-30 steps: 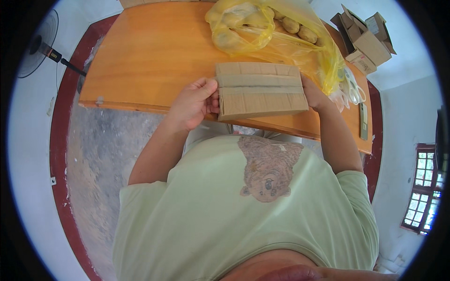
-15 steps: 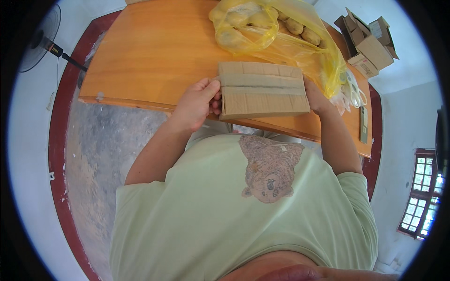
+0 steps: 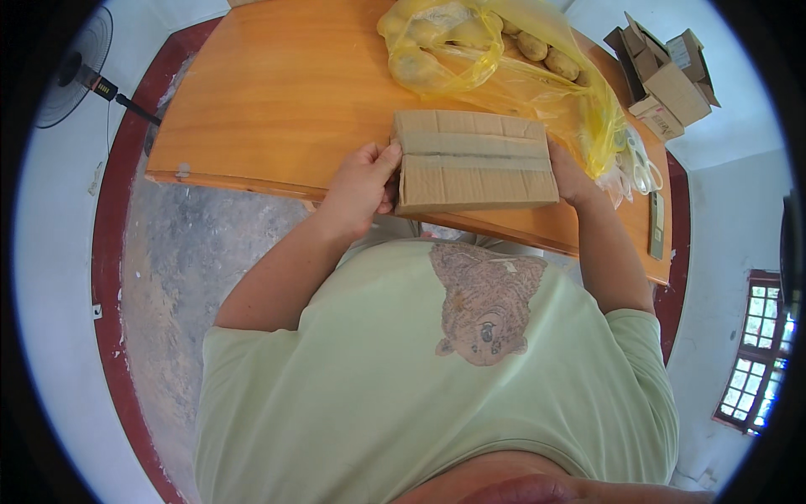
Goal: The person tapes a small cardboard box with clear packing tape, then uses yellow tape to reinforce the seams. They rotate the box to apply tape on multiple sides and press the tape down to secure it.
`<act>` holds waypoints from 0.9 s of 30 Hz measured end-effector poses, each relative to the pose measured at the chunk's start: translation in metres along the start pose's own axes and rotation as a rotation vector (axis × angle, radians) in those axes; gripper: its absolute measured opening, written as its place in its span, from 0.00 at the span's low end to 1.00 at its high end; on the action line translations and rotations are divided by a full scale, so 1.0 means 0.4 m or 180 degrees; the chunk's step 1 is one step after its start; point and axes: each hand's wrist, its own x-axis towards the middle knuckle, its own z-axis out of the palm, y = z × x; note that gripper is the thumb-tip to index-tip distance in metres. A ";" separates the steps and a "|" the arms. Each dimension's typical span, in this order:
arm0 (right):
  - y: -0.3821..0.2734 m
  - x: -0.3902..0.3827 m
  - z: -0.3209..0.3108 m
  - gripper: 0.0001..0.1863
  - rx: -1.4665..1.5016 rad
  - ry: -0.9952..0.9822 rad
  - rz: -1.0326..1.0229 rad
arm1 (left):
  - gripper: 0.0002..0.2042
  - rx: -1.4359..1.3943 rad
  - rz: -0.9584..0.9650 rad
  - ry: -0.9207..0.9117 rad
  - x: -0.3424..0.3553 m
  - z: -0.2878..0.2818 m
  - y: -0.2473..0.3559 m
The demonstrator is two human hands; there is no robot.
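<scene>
Pale green shirt [image 3: 361, 378], short-sleeved, printed with an animal; worn by the person, nearest item. Left hand [image 3: 361, 189]: thumb laid along the carton's left edge, fingers curled beneath it, grasping that end. Right hand [image 3: 573, 178]: set against the opposite end, fingers hidden behind the cardboard, so how tightly they close cannot be told. Brown carton [image 3: 474, 183]: one, shut, a strip of tape [image 3: 512, 153] running lengthwise along its seam; located between the two hands, in front of the torso, over the table's near edge. Gripped at both ends, probably to keep it level and share the weight; whether it also rests on the wood cannot be told. Wooden table [image 3: 277, 101]: orange-brown, one broad top. On its right side, a slim greyish tool [image 3: 656, 225], white-handled scissors [image 3: 642, 172] and some clear plastic [image 3: 620, 191], perhaps set there to stay within right-hand reach. Beyond the carton, a yellow plastic bag [image 3: 579, 109], lying open, with potatoes [image 3: 561, 63] showing inside, possibly spread wide for easy access. Farther right, opened cartons [image 3: 667, 84], flaps up. Far left, standing fan [image 3: 71, 76], beside the table, presumably for air.
</scene>
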 end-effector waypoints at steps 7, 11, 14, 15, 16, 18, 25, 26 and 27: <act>0.014 0.002 0.001 0.34 0.0065 0.0010 -0.0126 | 0.13 0.0218 0.0044 0.0421 -0.009 0.032 0.004; 0.012 0.006 -0.001 0.35 0.0194 -0.0017 -0.0113 | 0.12 0.0439 0.0236 0.0435 0.015 0.030 -0.023; 0.010 0.003 0.002 0.35 0.0300 -0.0014 -0.0039 | 0.11 0.0711 0.0398 0.0634 0.036 0.026 -0.051; 0.011 0.003 0.003 0.35 0.0344 -0.0011 0.0004 | 0.11 0.0801 0.0416 0.0649 0.040 0.024 -0.053; 0.014 0.003 0.004 0.35 0.0323 -0.0014 0.0059 | 0.11 0.0893 0.0433 0.0657 0.042 0.023 -0.054; 0.019 0.006 0.005 0.35 0.0281 -0.0020 0.0171 | 0.10 0.0707 0.0684 0.0754 0.037 0.031 -0.054; 0.022 0.004 0.005 0.36 0.0266 0.0007 -0.0181 | 0.07 0.0960 0.1320 0.0588 0.066 0.013 -0.083; 0.023 0.004 0.003 0.36 0.0256 0.0004 -0.0139 | 0.08 0.0826 0.0919 0.0509 0.051 0.021 -0.057; 0.024 0.004 0.002 0.36 0.0247 0.0000 -0.0097 | 0.08 0.0692 0.0517 0.0430 0.032 0.030 -0.022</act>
